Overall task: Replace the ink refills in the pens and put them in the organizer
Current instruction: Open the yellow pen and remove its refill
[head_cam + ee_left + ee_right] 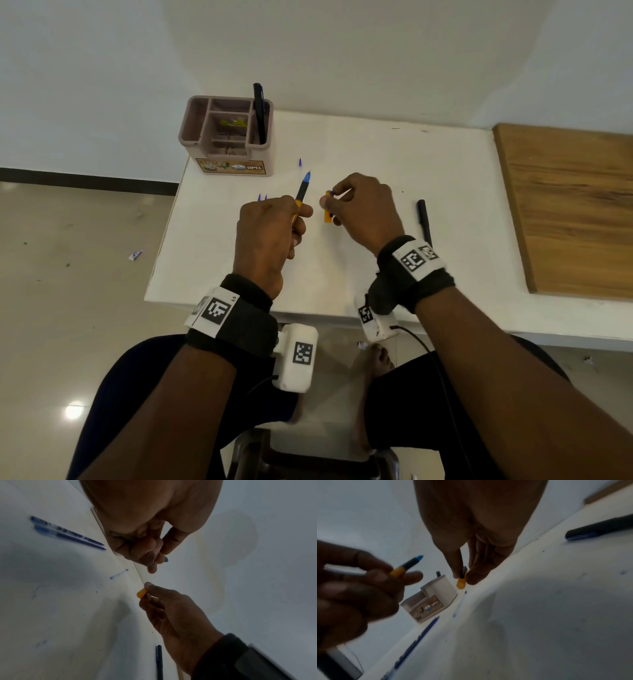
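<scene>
My left hand [301, 219] grips an orange pen [302, 192] with a dark grip and a blue tip that points up and away. My right hand [330, 202] pinches the pen's orange cap [328, 215] just to the right, apart from the pen. The right wrist view shows the cap [461, 583] between thumb and fingers, and the pen [406, 566] in the left hand. The brown organizer [191, 137] stands at the table's far left corner, with one dark pen [259, 113] upright in its right compartment. Two blue refills [68, 534] lie side by side, and a single refill [119, 574] lies beyond them.
A black pen [423, 219] lies on the white table [428, 164] to the right of my right hand. A wooden board [568, 205] covers the table's right side. The table's left edge runs close to the organizer and the refills.
</scene>
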`<state>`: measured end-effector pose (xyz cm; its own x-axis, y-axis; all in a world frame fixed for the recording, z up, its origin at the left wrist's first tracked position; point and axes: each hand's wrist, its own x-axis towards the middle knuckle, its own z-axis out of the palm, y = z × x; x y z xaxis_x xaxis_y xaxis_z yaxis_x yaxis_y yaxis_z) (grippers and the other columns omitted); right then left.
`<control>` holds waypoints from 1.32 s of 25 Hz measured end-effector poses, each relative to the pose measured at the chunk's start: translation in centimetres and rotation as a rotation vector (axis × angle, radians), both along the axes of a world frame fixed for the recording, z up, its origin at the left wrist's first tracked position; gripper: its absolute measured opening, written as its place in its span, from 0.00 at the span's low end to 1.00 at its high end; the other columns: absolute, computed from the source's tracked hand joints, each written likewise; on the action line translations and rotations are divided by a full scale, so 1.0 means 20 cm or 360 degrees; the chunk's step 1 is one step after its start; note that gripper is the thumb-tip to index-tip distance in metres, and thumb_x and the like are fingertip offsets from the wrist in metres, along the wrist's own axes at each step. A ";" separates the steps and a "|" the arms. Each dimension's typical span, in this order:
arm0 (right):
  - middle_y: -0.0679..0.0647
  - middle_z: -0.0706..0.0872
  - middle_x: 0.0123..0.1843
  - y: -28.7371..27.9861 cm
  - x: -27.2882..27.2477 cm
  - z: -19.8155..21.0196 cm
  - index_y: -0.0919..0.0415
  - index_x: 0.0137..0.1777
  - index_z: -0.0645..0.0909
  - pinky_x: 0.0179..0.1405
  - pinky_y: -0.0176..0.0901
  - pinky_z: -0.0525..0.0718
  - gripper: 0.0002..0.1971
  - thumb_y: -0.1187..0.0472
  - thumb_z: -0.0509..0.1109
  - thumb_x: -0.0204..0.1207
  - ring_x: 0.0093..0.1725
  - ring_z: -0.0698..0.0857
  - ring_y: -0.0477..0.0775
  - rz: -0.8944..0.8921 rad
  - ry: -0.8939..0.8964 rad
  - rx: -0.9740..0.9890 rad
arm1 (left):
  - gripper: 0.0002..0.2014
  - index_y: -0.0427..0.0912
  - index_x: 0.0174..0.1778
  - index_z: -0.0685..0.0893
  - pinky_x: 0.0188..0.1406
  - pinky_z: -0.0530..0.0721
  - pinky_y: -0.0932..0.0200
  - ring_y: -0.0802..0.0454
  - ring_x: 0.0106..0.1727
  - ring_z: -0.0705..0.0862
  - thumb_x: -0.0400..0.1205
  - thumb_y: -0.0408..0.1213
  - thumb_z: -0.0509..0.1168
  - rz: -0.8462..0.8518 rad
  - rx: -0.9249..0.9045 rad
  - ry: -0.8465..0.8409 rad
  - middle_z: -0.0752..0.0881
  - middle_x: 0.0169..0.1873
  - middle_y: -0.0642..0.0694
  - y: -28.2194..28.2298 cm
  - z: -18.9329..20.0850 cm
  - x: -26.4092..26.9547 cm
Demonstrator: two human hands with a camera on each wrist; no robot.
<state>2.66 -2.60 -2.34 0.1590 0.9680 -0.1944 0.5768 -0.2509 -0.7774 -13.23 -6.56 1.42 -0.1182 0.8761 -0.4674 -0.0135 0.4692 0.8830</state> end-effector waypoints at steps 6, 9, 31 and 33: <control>0.61 0.87 0.59 0.01 -0.12 -0.07 0.62 0.59 0.83 0.51 0.50 0.80 0.14 0.52 0.71 0.84 0.59 0.84 0.64 0.0124 -0.0620 -0.0123 | 0.13 0.39 0.47 0.90 0.22 0.76 0.64 0.55 0.26 0.73 0.87 0.34 0.59 0.0023 -0.0069 0.0004 0.81 0.29 0.46 0.03 -0.03 -0.05; 0.60 0.87 0.59 -0.01 -0.12 -0.05 0.63 0.60 0.82 0.51 0.49 0.77 0.17 0.48 0.69 0.85 0.62 0.82 0.62 0.0112 -0.0576 -0.0166 | 0.13 0.41 0.45 0.89 0.25 0.78 0.63 0.54 0.27 0.75 0.88 0.35 0.60 -0.0011 -0.0101 -0.0009 0.82 0.30 0.46 0.04 -0.03 -0.05; 0.56 0.89 0.32 -0.11 0.04 0.21 0.66 0.43 0.92 0.46 0.43 0.90 0.12 0.57 0.78 0.81 0.34 0.87 0.47 -0.0190 0.0628 0.0217 | 0.10 0.41 0.61 0.93 0.52 0.93 0.56 0.55 0.41 0.96 0.88 0.39 0.70 -0.0330 0.0443 0.0241 0.95 0.43 0.46 -0.04 -0.02 0.14; 0.56 0.90 0.36 -0.11 0.05 0.22 0.67 0.47 0.92 0.44 0.40 0.88 0.13 0.57 0.73 0.86 0.37 0.87 0.46 -0.0076 0.0603 0.0196 | 0.11 0.42 0.62 0.92 0.53 0.92 0.55 0.53 0.42 0.96 0.89 0.39 0.67 -0.0360 0.0413 0.0211 0.95 0.44 0.45 -0.04 -0.02 0.13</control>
<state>3.71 -4.86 2.12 0.1436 0.9810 -0.1306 0.2336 -0.1619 -0.9588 -10.60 -7.34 1.02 0.0473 0.9744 -0.2200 0.1878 0.2076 0.9600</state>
